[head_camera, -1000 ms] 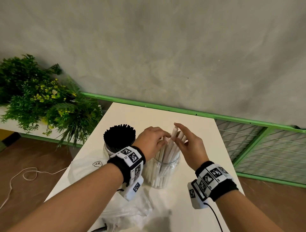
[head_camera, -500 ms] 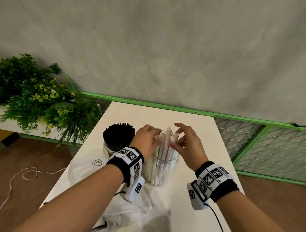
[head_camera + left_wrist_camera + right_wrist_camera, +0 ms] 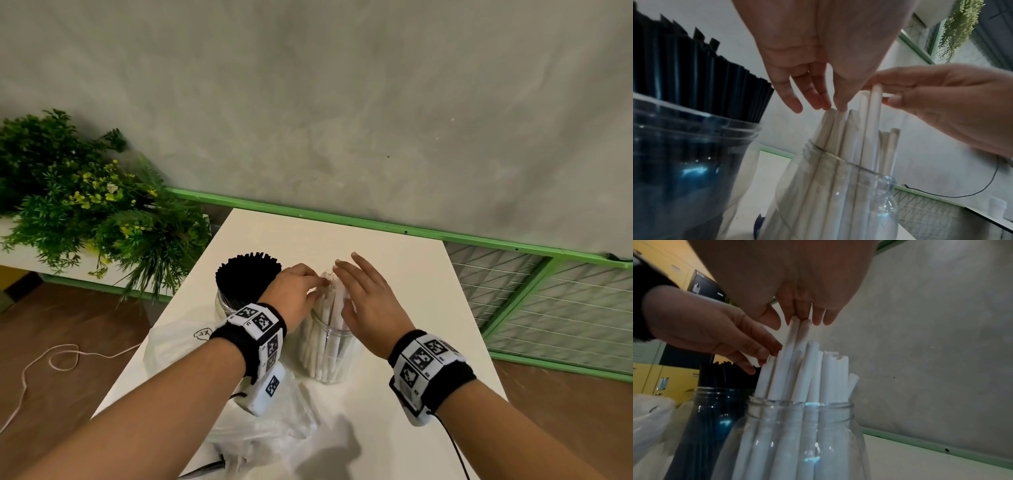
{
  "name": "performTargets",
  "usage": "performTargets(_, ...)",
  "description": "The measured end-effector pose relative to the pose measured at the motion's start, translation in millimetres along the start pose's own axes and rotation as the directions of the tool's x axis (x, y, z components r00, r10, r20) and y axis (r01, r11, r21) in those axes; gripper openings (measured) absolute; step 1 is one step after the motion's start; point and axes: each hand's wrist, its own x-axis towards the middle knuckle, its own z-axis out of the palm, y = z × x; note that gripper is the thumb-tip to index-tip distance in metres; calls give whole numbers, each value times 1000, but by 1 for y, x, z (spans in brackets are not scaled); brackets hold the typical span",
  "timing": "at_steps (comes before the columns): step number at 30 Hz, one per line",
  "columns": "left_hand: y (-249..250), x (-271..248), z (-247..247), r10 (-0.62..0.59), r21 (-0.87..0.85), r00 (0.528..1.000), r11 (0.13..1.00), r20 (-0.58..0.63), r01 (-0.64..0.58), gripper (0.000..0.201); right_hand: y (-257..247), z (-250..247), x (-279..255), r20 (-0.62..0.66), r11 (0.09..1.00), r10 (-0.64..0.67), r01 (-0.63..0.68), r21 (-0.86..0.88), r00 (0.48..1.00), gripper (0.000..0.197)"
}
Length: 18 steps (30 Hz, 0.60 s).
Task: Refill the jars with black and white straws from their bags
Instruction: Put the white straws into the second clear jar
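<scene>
A clear jar [image 3: 327,356] of white straws [image 3: 330,305] stands mid-table, with a jar packed with black straws [image 3: 247,274] just to its left. Both hands are over the white straws. My left hand [image 3: 299,293] touches the shorter straw tops with relaxed fingertips [image 3: 839,105]. My right hand [image 3: 364,298] lies flat with straight fingers [image 3: 818,318] pressing on the tops of two taller white straws [image 3: 797,337], which stick up above the rest. In the left wrist view my right thumb lies beside one tall straw [image 3: 873,121]. Neither hand lifts a straw.
Crumpled clear plastic bags [image 3: 178,342] lie on the white table [image 3: 394,246] at the near left and under my left wrist. A green plant [image 3: 85,212] stands off the table's left; a green rail and mesh frame [image 3: 548,308] are on the right.
The white straws leaned and stood higher before; they now sit lower and more upright in the jar. My right hand has flattened over their tops, and both hands have moved down a little.
</scene>
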Motion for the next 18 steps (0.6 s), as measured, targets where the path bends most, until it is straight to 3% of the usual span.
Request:
performTargets(5, -1, -4, -5, -20, -60, 998, 998, 52, 23, 27, -4, 2, 7, -78, 995, 26, -18, 102, 997, 33)
performTargets(10, -4, -7, -4, -112, -53, 989, 992, 102, 117, 39, 2, 16, 2, -51, 994, 65, -60, 96, 997, 60)
performTargets(15, 0, -7, -4, -157, 47, 959, 988, 238, 150, 41, 6, 22, -6, -38, 999, -48, 48, -7, 998, 42)
performTargets(18, 0, -7, -7, -154, 64, 946, 988, 286, 141, 36, 9, 24, -12, 53, 996, -69, 73, -60, 996, 58)
